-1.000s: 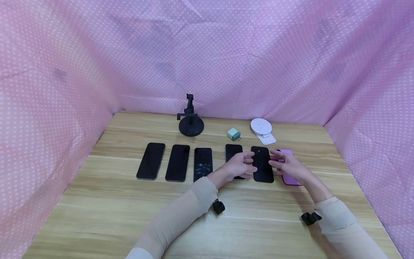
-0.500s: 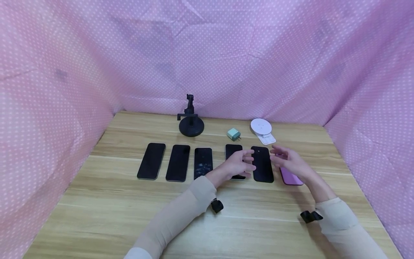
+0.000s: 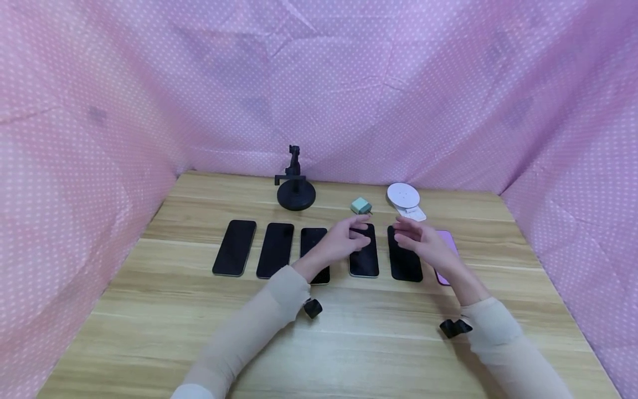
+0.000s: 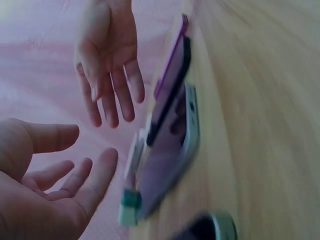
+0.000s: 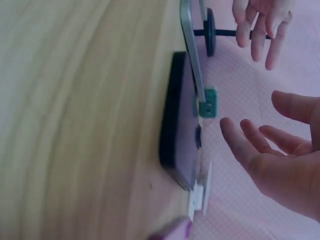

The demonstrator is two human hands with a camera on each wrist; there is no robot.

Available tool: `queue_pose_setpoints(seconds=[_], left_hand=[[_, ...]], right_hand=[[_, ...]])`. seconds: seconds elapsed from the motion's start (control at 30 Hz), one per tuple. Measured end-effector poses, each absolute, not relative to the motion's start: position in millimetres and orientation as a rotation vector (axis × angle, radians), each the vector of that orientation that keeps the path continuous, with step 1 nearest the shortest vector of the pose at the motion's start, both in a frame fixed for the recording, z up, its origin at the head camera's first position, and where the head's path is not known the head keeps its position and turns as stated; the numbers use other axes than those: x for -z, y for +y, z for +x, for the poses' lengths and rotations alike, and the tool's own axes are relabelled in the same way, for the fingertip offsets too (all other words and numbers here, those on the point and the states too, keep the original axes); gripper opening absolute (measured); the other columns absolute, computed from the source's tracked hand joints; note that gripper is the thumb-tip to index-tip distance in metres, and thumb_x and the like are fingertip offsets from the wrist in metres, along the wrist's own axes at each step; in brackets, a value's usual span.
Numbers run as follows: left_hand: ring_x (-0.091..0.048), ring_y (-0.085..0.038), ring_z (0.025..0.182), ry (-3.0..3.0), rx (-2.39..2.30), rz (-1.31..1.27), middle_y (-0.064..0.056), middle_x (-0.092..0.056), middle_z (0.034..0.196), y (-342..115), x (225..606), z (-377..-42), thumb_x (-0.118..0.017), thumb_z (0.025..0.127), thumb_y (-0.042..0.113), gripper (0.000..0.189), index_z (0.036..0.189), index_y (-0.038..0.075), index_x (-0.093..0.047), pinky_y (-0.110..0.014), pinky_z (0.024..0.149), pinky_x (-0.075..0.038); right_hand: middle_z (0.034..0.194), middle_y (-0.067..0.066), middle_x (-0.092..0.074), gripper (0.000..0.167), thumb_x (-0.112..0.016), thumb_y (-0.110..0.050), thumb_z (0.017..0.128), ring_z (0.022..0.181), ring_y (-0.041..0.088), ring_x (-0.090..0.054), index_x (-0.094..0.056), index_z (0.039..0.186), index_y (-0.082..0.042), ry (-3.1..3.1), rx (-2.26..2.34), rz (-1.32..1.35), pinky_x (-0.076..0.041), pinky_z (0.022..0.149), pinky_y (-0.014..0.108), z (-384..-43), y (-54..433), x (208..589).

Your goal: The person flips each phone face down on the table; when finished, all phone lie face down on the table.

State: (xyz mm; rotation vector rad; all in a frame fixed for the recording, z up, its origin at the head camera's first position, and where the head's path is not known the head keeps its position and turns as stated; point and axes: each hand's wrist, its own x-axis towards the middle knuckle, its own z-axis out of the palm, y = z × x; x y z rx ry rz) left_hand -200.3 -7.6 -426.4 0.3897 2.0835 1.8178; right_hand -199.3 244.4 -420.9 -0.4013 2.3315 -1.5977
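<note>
Reaching in from the near edge in pale beige sleeves [image 3: 249, 332], with a black device [image 3: 313, 308] strapped at each wrist, over a wood-grained table [image 3: 349, 354]; holding left hand [image 3: 344, 241] raised between third and fourth phones, thumb and fingers parted around nothing; holding right hand [image 3: 423, 241] raised over the fifth, thumb likewise away from fingers, palm facing across a gap; below, lying flat in one row from left to right: first phone [image 3: 235, 247], second phone [image 3: 275, 250], third phone [image 3: 321, 275] partly hidden behind left wrist, fourth phone [image 3: 365, 261], fifth phone [image 3: 406, 267] and purple phone [image 3: 448, 241], half covered by right arm; farther back, standing apart: mint-green charger [image 3: 361, 206], white disc [image 3: 404, 195] and black stand [image 3: 296, 195]; hanging behind all, pink dotted cloth [image 3: 319, 83].
</note>
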Motion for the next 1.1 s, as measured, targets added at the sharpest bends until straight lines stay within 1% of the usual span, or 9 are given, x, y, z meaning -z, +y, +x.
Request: queue_pose_setpoints(seconds=[0.07, 0.17, 0.3, 0.4, 0.53, 0.63, 0.83, 1.0, 1.1], left_hand=[[-0.059, -0.028, 0.120, 2.129, -1.780, 0.381, -0.020, -0.053, 0.143, -16, 430, -201, -0.066, 0.099, 0.006, 0.055, 0.151, 0.007, -0.047, -0.036, 0.094, -0.056], [-0.053, -0.032, 0.129, 2.172, -1.714, 0.360, -0.019, -0.052, 0.145, -25, 437, -201, -0.066, 0.099, 0.009, 0.055, 0.151, 0.007, -0.047, -0.041, 0.105, -0.049], [-0.044, -0.034, 0.139, 2.124, -1.691, 0.329, -0.016, -0.045, 0.153, -30, 445, -197, -0.067, 0.100, 0.012, 0.057, 0.152, 0.007, -0.045, -0.044, 0.114, -0.040], [-0.037, -0.033, 0.144, 2.070, -1.695, 0.316, -0.012, -0.039, 0.158, -31, 448, -194, -0.067, 0.100, 0.013, 0.060, 0.154, 0.007, -0.042, -0.045, 0.116, -0.036], [-0.034, -0.031, 0.146, 2.069, -1.679, 0.324, -0.009, -0.037, 0.160, -33, 450, -191, -0.067, 0.100, 0.014, 0.061, 0.155, 0.009, -0.041, -0.044, 0.117, -0.035], [-0.035, -0.029, 0.146, 2.063, -1.670, 0.324, -0.009, -0.038, 0.159, -34, 452, -191, -0.068, 0.099, 0.014, 0.062, 0.155, 0.009, -0.041, -0.043, 0.118, -0.035], [-0.034, -0.029, 0.147, 2.003, -1.703, 0.274, -0.011, -0.038, 0.159, -35, 453, -192, -0.068, 0.099, 0.011, 0.060, 0.153, 0.008, -0.043, -0.043, 0.116, -0.036], [-0.033, -0.029, 0.147, 1.998, -1.702, 0.256, -0.012, -0.039, 0.158, -36, 452, -194, -0.067, 0.099, 0.010, 0.057, 0.151, 0.007, -0.045, -0.044, 0.115, -0.038], [-0.033, -0.030, 0.147, 1.996, -1.691, 0.269, -0.012, -0.039, 0.158, -29, 452, -195, -0.068, 0.099, 0.010, 0.055, 0.150, 0.007, -0.047, -0.045, 0.115, -0.038]], right_hand=[[0.149, 0.029, -0.044, 0.062, -0.059, -0.012, 0.104, 0.136, 0.044, -0.045, -0.029, 0.155, 0.006, 2.297, 1.594, -0.400, -0.049, 0.098, 0.018, -202, 239, 424], [0.154, 0.027, -0.040, 0.064, -0.058, -0.013, 0.105, 0.139, 0.041, -0.042, -0.025, 0.157, 0.004, 2.252, 1.579, -0.384, -0.048, 0.103, 0.025, -206, 232, 429], [0.161, 0.027, -0.026, 0.071, -0.058, -0.016, 0.105, 0.146, 0.041, -0.032, -0.017, 0.159, 0.004, 2.147, 1.571, -0.386, -0.043, 0.109, 0.041, -210, 224, 433], [0.165, 0.026, -0.015, 0.076, -0.058, -0.017, 0.105, 0.149, 0.041, -0.023, -0.010, 0.161, 0.001, 2.048, 1.562, -0.363, -0.041, 0.110, 0.048, -213, 221, 434], [0.167, 0.024, -0.005, 0.079, -0.056, -0.016, 0.106, 0.152, 0.038, -0.011, -0.002, 0.162, -0.002, 1.951, 1.547, -0.314, -0.040, 0.110, 0.050, -217, 216, 437], [0.167, 0.023, -0.001, 0.077, -0.053, -0.013, 0.107, 0.153, 0.036, -0.006, 0.000, 0.161, -0.001, 1.913, 1.551, -0.284, -0.041, 0.110, 0.051, -219, 213, 439], [0.167, 0.023, 0.000, 0.075, -0.052, -0.012, 0.107, 0.153, 0.034, -0.006, -0.001, 0.161, 0.001, 1.878, 1.573, -0.228, -0.041, 0.110, 0.053, -219, 209, 441], [0.166, 0.024, -0.004, 0.074, -0.052, -0.012, 0.107, 0.153, 0.032, -0.007, -0.003, 0.161, 0.000, 1.926, 1.537, -0.221, -0.040, 0.110, 0.052, -221, 204, 442], [0.166, 0.024, -0.005, 0.074, -0.052, -0.011, 0.107, 0.153, 0.032, -0.008, -0.004, 0.162, -0.001, 1.955, 1.523, -0.203, -0.040, 0.111, 0.052, -218, 209, 443]])
